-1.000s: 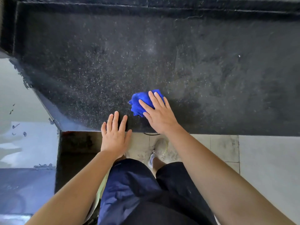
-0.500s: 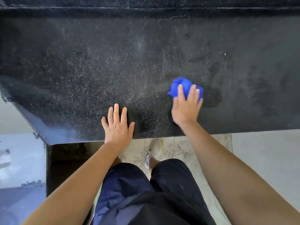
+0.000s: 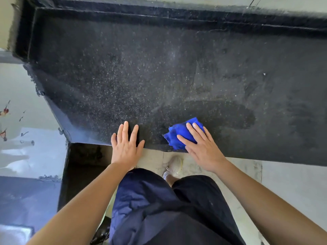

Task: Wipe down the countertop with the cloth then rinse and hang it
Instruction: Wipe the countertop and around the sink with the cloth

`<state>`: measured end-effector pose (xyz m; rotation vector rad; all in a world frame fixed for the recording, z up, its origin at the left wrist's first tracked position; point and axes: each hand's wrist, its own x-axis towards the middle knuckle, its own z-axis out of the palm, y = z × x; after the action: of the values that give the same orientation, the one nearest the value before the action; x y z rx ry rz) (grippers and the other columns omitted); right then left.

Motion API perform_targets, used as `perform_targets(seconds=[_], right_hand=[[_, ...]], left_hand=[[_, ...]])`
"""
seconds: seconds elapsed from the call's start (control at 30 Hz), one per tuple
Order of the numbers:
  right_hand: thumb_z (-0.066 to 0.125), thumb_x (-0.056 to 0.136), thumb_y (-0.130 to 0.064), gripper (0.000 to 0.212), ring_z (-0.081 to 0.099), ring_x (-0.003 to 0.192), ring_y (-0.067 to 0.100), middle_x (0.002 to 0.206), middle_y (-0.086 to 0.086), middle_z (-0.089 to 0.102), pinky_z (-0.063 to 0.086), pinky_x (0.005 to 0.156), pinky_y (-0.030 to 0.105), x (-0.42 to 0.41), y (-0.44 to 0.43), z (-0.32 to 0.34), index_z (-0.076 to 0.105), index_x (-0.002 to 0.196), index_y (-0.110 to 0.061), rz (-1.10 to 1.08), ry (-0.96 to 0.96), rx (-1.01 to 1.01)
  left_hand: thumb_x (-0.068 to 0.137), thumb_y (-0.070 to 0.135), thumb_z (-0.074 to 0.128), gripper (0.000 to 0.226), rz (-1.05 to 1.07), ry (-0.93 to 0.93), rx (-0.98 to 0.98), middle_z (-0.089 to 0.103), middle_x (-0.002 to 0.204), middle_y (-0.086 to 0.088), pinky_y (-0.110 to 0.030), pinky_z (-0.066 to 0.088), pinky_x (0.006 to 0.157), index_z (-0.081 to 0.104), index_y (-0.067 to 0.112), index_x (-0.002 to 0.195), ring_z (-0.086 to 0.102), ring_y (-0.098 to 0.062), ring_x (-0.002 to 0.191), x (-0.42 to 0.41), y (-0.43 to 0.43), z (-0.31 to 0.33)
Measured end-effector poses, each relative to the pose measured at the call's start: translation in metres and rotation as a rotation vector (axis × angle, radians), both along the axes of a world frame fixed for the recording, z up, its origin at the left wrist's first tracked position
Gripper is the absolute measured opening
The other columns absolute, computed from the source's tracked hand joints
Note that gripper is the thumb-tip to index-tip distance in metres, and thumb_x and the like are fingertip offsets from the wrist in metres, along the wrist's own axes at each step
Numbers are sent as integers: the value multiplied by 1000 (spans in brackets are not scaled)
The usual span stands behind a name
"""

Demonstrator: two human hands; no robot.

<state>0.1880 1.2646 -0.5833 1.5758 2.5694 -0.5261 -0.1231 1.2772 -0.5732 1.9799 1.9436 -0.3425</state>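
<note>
Both hands lie flat with fingers straight. The right hand (image 3: 203, 149) presses the blue cloth (image 3: 178, 135) onto the table (image 3: 159, 76) at its near edge, and the left hand (image 3: 126, 145) rests bare just beside it. A darker patch behind the cloth suggests wiping is under way. Much speckled, dusty surface looks untouched, with rinsing and hanging not yet done. Below are a shoe (image 3: 174, 165) and floor tiles (image 3: 292, 183); no tap or hook shows.

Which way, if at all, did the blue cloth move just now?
Yes: the blue cloth under the right hand slid back to the countertop's front edge and leftward.
</note>
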Motion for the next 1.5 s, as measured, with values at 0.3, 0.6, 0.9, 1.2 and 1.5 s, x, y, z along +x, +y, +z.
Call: perform_targets(seconds=[0.3, 0.6, 0.9, 1.2, 1.5], right_hand=[[28, 101, -36, 52, 12, 152, 36, 165, 15, 15, 16, 120, 59, -74, 31, -3, 35, 152, -36, 215, 45, -33], [46, 101, -30, 52, 10, 152, 36, 165, 14, 13, 10, 121, 57, -161, 47, 3, 35, 152, -35, 186, 56, -47], [56, 97, -30, 58, 11, 151, 38, 164, 17, 14, 16, 119, 59, -151, 0, 10, 35, 152, -34, 45, -147, -53], [34, 106, -34, 56, -7, 152, 37, 166, 15, -7, 7, 121, 57, -334, 41, 15, 14, 157, -36, 248, -160, -76], [17, 106, -41, 55, -24, 150, 28, 163, 7, -26, -4, 123, 52, -407, 76, 20, -8, 155, -42, 351, -291, -163]], left_hand=[[102, 50, 33, 62, 179, -17, -132, 1, 165, -11, -51, 13, 118, 15, 27, 157, -1, -29, 152, -32, -31, 21], [101, 53, 30, 66, 291, 70, -189, -5, 165, -11, -53, 10, 120, 13, 23, 158, -6, -29, 152, -100, -65, 33], [102, 49, 29, 64, 302, 14, -61, 0, 165, -13, -55, 9, 119, 16, 19, 157, -3, -31, 152, -166, -61, 35], [103, 49, 26, 62, 474, -67, -63, -2, 165, -14, -55, 7, 119, 13, 21, 157, -4, -32, 152, -268, -90, 25], [100, 41, 38, 55, 393, -135, 30, 18, 161, -15, -57, 25, 110, 30, 20, 150, 14, -34, 148, -304, -119, 7]])
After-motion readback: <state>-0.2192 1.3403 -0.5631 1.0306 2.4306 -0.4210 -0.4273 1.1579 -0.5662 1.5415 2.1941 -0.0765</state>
